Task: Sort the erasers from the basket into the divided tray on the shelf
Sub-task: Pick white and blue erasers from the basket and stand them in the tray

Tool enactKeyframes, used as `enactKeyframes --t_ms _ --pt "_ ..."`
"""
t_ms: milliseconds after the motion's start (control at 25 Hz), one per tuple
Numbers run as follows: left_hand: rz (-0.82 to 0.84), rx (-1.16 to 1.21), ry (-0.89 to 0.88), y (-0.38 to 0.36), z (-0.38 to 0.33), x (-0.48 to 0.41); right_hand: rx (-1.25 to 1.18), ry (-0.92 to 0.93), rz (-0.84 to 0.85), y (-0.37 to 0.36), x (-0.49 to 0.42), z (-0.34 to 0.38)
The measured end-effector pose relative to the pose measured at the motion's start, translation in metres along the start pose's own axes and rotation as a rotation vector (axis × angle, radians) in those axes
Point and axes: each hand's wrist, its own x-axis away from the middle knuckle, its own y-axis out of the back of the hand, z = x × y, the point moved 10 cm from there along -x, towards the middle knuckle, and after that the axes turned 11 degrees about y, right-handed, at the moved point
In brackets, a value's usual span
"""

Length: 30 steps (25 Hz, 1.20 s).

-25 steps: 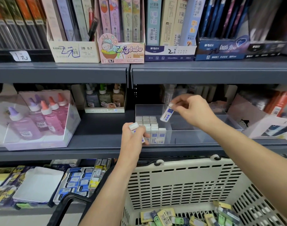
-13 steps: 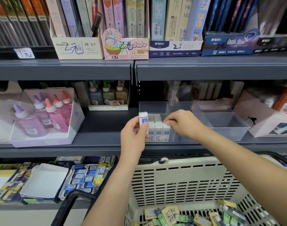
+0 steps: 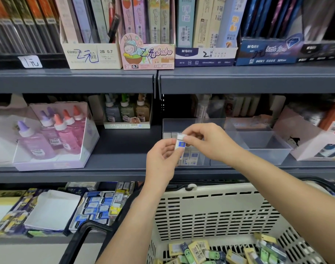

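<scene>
A display box of glue bottles (image 3: 48,134) stood at left on the middle shelf (image 3: 124,149). A person's left hand (image 3: 162,159) gripped an eraser (image 3: 180,143), white with a blue label, in curled fingers, while the right hand (image 3: 212,143) pinched its top end. The eraser hung just before the clear divided tray (image 3: 267,149), whose left compartment held rows of erasers (image 3: 193,156). Below stood the cream basket (image 3: 210,212), with loose erasers (image 3: 201,250) in its bottom.

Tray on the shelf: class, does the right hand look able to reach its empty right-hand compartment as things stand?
Probably yes. The compartment is open on top with nothing over it, beside the right hand, though that hand pinches the eraser.
</scene>
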Motion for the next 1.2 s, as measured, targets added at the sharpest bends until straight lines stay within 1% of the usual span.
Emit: enactKeyframes --t_ms 40,120,200,320,400,600,800,880,960,1080,1120,1200 --pt "-0.038 -0.063 -0.038 0.002 -0.002 0.001 0.017 -0.002 -0.007 0.006 -0.001 -0.002" --pt "-0.153 -0.156 -0.071 0.012 -0.003 0.001 0.034 -0.058 -0.111 0.030 -0.004 -0.015" --pt "-0.231 -0.190 -0.014 0.021 0.004 -0.003 0.097 -0.144 -0.178 0.047 -0.005 -0.032" --pt "-0.188 -0.206 0.123 0.017 0.022 -0.010 0.194 -0.201 -0.107 0.040 -0.007 -0.052" --pt "-0.163 -0.193 0.159 0.014 0.027 -0.012 0.200 -0.214 -0.028 0.024 -0.008 -0.060" --pt "-0.177 -0.207 0.156 0.013 0.029 -0.013 0.322 -0.180 0.133 -0.011 -0.006 -0.070" --pt "-0.191 -0.247 0.117 0.009 0.027 -0.010 0.339 -0.146 0.156 -0.017 -0.004 -0.068" --pt "-0.200 -0.252 0.107 0.009 0.027 -0.008 0.317 -0.150 0.107 -0.010 0.000 -0.064" --pt "-0.208 -0.255 0.099 0.010 0.027 -0.006 0.271 -0.144 0.014 0.002 0.008 -0.057" --pt "-0.242 -0.264 0.060 0.008 0.025 0.012 0.247 -0.101 -0.077 0.020 0.037 -0.043" --pt "-0.274 -0.286 0.007 0.007 0.019 0.023 0.235 -0.085 -0.099 0.026 0.051 -0.037" --pt "-0.313 -0.340 -0.168 -0.004 0.005 0.051 0.190 -0.069 -0.139 0.034 0.089 -0.029"
